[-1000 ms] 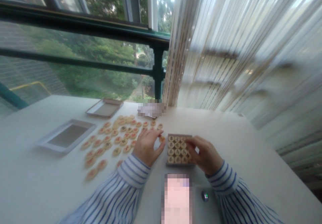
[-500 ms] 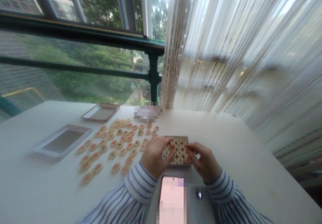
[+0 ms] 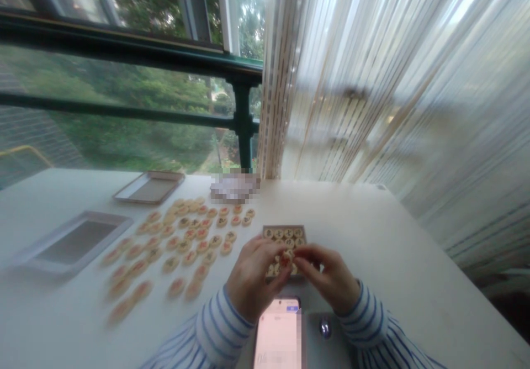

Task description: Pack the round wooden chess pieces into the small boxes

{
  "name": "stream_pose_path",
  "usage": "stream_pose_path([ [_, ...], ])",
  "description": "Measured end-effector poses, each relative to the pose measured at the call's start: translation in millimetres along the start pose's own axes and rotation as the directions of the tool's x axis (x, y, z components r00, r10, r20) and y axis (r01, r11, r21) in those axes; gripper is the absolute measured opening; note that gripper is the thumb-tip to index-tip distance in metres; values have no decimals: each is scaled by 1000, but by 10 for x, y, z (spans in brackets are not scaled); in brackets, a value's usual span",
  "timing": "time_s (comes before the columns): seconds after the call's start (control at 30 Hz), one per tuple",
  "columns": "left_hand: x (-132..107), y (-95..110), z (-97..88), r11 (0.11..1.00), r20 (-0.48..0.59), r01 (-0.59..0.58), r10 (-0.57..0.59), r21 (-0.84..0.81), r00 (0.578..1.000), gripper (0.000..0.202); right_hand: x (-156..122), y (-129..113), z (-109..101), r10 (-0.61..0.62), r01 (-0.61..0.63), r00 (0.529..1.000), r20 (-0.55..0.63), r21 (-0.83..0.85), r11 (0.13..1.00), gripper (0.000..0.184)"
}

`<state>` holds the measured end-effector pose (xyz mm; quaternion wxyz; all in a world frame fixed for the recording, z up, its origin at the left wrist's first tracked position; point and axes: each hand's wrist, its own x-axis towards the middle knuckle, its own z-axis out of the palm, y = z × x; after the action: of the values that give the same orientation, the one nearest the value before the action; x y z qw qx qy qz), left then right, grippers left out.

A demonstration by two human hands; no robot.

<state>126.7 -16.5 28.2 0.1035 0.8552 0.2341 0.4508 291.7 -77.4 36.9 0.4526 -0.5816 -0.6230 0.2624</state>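
My left hand (image 3: 256,272) is closed, its thumb and forefinger around a round wooden Chinese chess piece (image 3: 285,258) with a red character. My right hand (image 3: 329,275) is pinched at the same spot; a pale piece edge shows at its fingertips, partly hidden. Both hands are over a small open box (image 3: 305,235), where pieces with black characters (image 3: 279,233) lie in rows. The hands cover the middle of the box. To the left, many loose Chinese chess pieces (image 3: 189,257) with red or black characters are spread on the white table (image 3: 356,214).
Two shallow trays, a brown-edged one (image 3: 151,186) and a pale one (image 3: 74,244), lie at the left. A blurred-out object (image 3: 234,186) stands at the back. A lit phone (image 3: 277,336) and a grey device with a shiny oval (image 3: 325,328) are close in front. String curtains (image 3: 351,82) hang on the right.
My right hand has moved left from the box's right side to meet the left hand's fingertips. The view has shifted slightly, so the table things appear further left.
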Motion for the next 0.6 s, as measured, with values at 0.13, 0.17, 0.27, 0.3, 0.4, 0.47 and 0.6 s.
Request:
stream_pose_path([
  [0.13,-3,27,2,1000,-15,-17,17,7,1000,28,-6,-19,26,66,-74,996,56,147,986,17],
  [0.17,-2,32,5,1000,-19,-22,23,10,1000,27,-6,-17,31,80,-90,995,65,178,980,18],
  [0.27,-3,45,11,999,-31,-44,45,23,999,25,-1,-3,42,105,-122,991,82,246,962,16],
  [0.3,-2,50,11,998,-31,-51,52,27,998,24,1,0,45,107,-126,991,86,265,956,15],
  [0.4,6,64,4,998,-23,-57,58,38,998,24,6,-5,49,117,-139,989,88,310,941,15],
  [0.47,12,65,-6,998,-21,-57,58,42,998,24,7,-16,47,128,-152,987,93,321,935,17],
  [0.6,-16,10,-32,997,-16,-66,67,40,998,25,5,-22,39,136,-155,987,85,304,940,18],
])
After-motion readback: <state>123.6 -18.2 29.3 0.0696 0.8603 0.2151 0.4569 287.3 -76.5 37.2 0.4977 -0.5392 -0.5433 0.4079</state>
